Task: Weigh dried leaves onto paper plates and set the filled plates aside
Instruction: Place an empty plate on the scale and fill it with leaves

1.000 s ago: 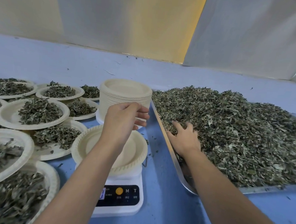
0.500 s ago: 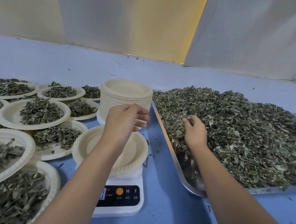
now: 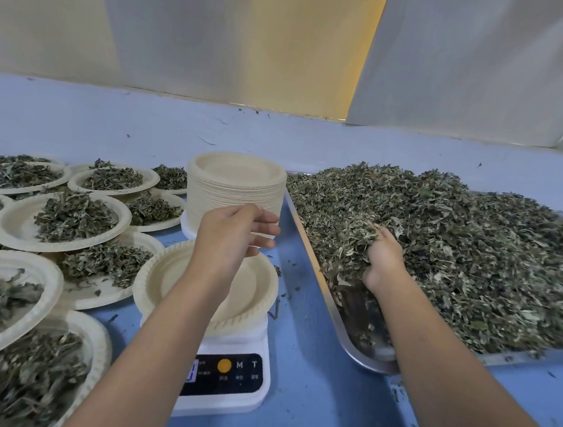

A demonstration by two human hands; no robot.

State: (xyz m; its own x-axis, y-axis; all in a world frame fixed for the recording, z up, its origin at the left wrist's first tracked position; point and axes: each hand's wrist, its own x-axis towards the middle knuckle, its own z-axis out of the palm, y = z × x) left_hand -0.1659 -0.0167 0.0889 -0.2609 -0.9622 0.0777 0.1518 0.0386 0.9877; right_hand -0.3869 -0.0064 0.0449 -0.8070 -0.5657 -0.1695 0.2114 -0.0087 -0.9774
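An empty paper plate (image 3: 151, 278) sits on a white digital scale (image 3: 223, 376) in the middle. My left hand (image 3: 233, 232) hovers just above that plate with fingers relaxed and holding nothing. A big heap of dried leaves (image 3: 475, 259) fills a metal tray (image 3: 364, 354) on the right. My right hand (image 3: 384, 257) is dug into the heap's near left side, fingers curled round a clump of leaves.
A tall stack of empty paper plates (image 3: 234, 184) stands right behind the scale, beside the tray's left rim. Several leaf-filled plates (image 3: 63, 218) overlap across the left of the blue table (image 3: 306, 405). A wall rises behind.
My right hand slid from the tray's edge deeper into the heap and closed on a clump of leaves. My left hand has stayed above the scale's plate.
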